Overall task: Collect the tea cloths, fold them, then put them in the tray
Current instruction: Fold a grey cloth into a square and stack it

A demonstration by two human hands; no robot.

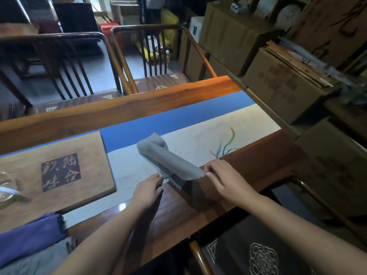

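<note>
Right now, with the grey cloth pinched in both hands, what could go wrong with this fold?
1. The left hand and right hand pinch only the near edge of the grey cloth; its far end is curled over, so the fold may come out crooked.
2. The near corner overhangs the runner, so it could slip off unevenly.
3. The purple cloth lies at the table's near edge and might slide off.

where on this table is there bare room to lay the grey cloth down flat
Bare runner lies between the grey cloth and the painted plant. The blue strip is also bare. It is crowded on the left: wooden tray, purple cloth, glass.
</note>
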